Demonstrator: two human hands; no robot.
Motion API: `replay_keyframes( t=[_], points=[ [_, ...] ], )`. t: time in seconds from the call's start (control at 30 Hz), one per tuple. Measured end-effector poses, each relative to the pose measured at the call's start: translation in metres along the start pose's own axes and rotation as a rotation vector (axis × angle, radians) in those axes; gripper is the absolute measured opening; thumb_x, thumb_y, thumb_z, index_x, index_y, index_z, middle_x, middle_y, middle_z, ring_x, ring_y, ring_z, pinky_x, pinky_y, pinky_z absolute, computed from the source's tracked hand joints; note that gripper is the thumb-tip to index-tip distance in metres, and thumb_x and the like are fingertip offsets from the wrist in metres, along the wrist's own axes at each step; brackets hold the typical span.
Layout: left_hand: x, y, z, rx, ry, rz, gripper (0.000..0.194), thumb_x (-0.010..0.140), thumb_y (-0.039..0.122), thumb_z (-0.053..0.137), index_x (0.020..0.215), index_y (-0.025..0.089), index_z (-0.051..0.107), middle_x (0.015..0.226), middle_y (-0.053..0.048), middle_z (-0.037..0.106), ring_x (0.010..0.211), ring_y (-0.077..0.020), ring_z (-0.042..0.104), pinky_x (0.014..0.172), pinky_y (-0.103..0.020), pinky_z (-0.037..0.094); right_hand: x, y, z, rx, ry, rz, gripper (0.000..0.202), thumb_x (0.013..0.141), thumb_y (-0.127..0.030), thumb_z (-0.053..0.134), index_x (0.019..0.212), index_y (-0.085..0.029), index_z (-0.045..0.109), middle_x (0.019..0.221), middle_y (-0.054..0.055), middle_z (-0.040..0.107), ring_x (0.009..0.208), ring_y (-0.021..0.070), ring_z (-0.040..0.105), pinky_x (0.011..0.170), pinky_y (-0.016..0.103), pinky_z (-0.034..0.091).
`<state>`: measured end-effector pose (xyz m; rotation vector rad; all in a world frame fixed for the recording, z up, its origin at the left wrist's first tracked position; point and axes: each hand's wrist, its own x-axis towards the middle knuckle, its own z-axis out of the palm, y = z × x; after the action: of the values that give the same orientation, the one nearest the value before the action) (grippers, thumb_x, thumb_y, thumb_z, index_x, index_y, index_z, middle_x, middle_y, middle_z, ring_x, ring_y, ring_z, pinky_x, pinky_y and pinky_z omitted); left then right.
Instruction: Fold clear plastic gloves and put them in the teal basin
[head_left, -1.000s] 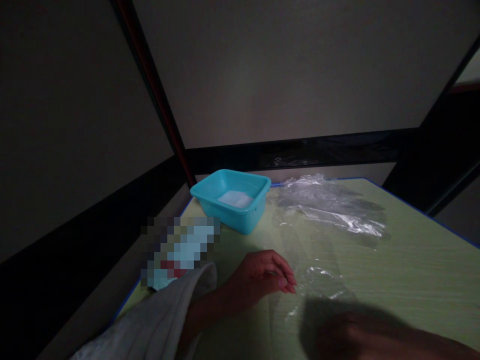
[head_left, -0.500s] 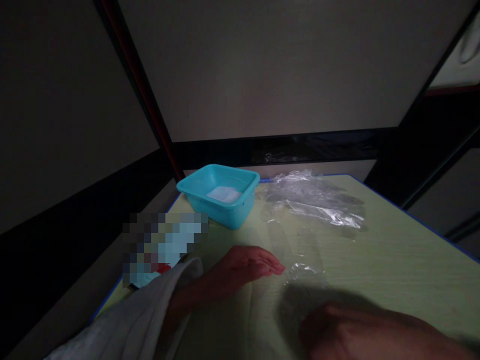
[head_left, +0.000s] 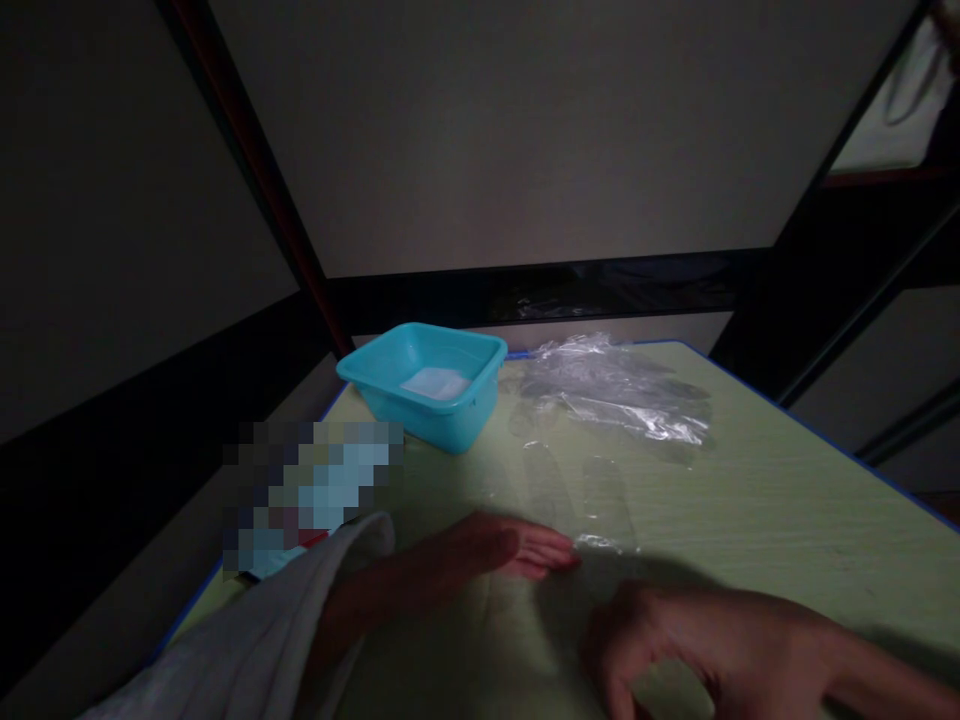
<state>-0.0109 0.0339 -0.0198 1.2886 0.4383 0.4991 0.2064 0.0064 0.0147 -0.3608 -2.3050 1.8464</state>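
1. Nearest you, your right hand (head_left: 675,640) hovers low over the green table (head_left: 787,500) with the fingers curled down and loose; it isn't gripping anything I can make out.
2. Just past it, your left hand (head_left: 517,548) lies flat and open, fingertips pressing the near edge of the clear plastic glove (head_left: 592,490) spread flat on the table. It's pinned there, not grasped.
3. That glove looks like thin film: super light, floppy, probably clingy and slippery, and it'd tear or bunch easily. I'd say pinch it at the near cuff edge, right by your left fingertips.
4. Farther back, a crumpled pile of clear plastic gloves (head_left: 615,390) sits near the far edge.
5. Left of the pile, just beside it, a turquoise plastic tub (head_left: 420,385) holds something pale and flat; too dim to tell what.
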Motion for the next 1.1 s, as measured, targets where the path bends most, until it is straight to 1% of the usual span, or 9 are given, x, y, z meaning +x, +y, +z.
replay_keyframes(
  t=[0.17, 0.3, 0.37, 0.47, 0.63, 0.77, 0.87, 1.0, 1.1],
  points=[
    [-0.008, 0.007, -0.003, 0.133, -0.086, 0.019, 0.074, 0.08, 0.067, 0.04, 0.128, 0.012, 0.049, 0.131, -0.017, 0.051, 0.121, -0.0311, 0.046, 0.099, -0.043, 0.034, 0.0, 0.002, -0.012, 0.201, 0.052, 0.065, 0.012, 0.068, -0.02, 0.061, 0.062, -0.014, 0.052, 0.061, -0.003, 0.049, 0.056, 0.0073, 0.044, 0.058, 0.022, 0.04],
    [-0.012, 0.022, -0.006, 0.408, -0.183, 0.055, 0.086, 0.072, 0.077, 0.035, 0.129, 0.015, 0.049, 0.125, -0.01, 0.056, 0.113, -0.0318, 0.052, 0.096, -0.037, 0.037, -0.002, 0.017, -0.019, 0.531, 0.159, 0.089, 0.025, 0.066, -0.029, 0.073, 0.07, -0.012, 0.054, 0.061, -0.004, 0.051, 0.051, 0.0043, 0.045, 0.049, 0.016, 0.034],
    [-0.012, 0.029, -0.004, 0.514, -0.207, 0.073, 0.087, 0.068, 0.078, 0.041, 0.129, 0.017, 0.049, 0.123, -0.008, 0.058, 0.107, -0.0315, 0.055, 0.094, -0.036, 0.038, -0.002, 0.023, -0.022, 0.686, 0.208, 0.058, 0.026, 0.066, -0.029, 0.074, 0.072, -0.012, 0.056, 0.062, -0.002, 0.057, 0.049, 0.0042, 0.049, 0.047, 0.015, 0.035],
    [-0.009, 0.035, 0.002, 0.55, -0.237, 0.018, 0.073, 0.073, 0.064, 0.055, 0.13, 0.019, 0.048, 0.122, -0.007, 0.059, 0.105, -0.029, 0.056, 0.091, -0.033, 0.04, 0.0, 0.028, -0.028, 0.84, 0.292, 0.023, 0.017, 0.07, -0.023, 0.072, 0.075, -0.013, 0.059, 0.066, 0.0, 0.065, 0.055, 0.0067, 0.059, 0.051, 0.015, 0.041],
    [-0.007, 0.03, 0.009, 0.334, -0.028, -0.093, 0.047, 0.088, 0.049, 0.045, 0.117, 0.016, 0.06, 0.12, -0.009, 0.061, 0.111, -0.0276, 0.056, 0.094, -0.036, 0.039, -0.002, 0.024, -0.042, 0.833, 0.4, 0.051, 0.017, 0.074, -0.028, 0.07, 0.078, -0.013, 0.066, 0.071, 0.003, 0.07, 0.067, 0.0126, 0.066, 0.064, 0.022, 0.05],
    [-0.002, 0.023, 0.006, -0.029, 0.057, -0.127, 0.045, 0.081, 0.046, 0.057, 0.11, 0.011, 0.064, 0.116, -0.014, 0.062, 0.11, -0.0278, 0.057, 0.097, -0.04, 0.038, -0.014, 0.011, -0.053, 0.848, 0.514, 0.139, 0.051, 0.076, -0.06, 0.056, 0.088, -0.013, 0.069, 0.093, 0.01, 0.071, 0.087, 0.0185, 0.066, 0.08, 0.03, 0.05],
    [0.003, 0.02, 0.004, -0.188, 0.117, -0.158, 0.038, 0.075, 0.039, 0.066, 0.099, 0.01, 0.068, 0.107, -0.014, 0.067, 0.106, -0.0261, 0.059, 0.097, -0.038, 0.038, -0.026, 0.005, -0.055, 0.824, 0.575, 0.147, 0.069, 0.075, -0.073, 0.042, 0.097, -0.012, 0.067, 0.104, 0.013, 0.068, 0.097, 0.0209, 0.063, 0.088, 0.032, 0.046],
    [0.008, 0.012, -0.001, -0.319, 0.187, -0.164, 0.031, 0.076, 0.036, 0.065, 0.094, 0.011, 0.068, 0.097, -0.01, 0.069, 0.097, -0.0235, 0.063, 0.095, -0.038, 0.038, -0.037, 0.009, -0.046, 0.704, 0.607, 0.172, 0.068, 0.071, -0.071, 0.05, 0.102, -0.013, 0.065, 0.108, 0.014, 0.066, 0.099, 0.022, 0.062, 0.088, 0.032, 0.046],
    [0.009, 0.004, -0.009, -0.389, 0.137, -0.179, 0.038, 0.08, 0.038, 0.059, 0.105, 0.009, 0.063, 0.105, -0.013, 0.067, 0.102, -0.0245, 0.061, 0.098, -0.041, 0.034, -0.037, 0.012, -0.039, 0.547, 0.617, 0.159, 0.048, 0.066, -0.052, 0.07, 0.098, -0.018, 0.065, 0.103, 0.009, 0.067, 0.097, 0.02, 0.062, 0.086, 0.031, 0.045]
  ],
)
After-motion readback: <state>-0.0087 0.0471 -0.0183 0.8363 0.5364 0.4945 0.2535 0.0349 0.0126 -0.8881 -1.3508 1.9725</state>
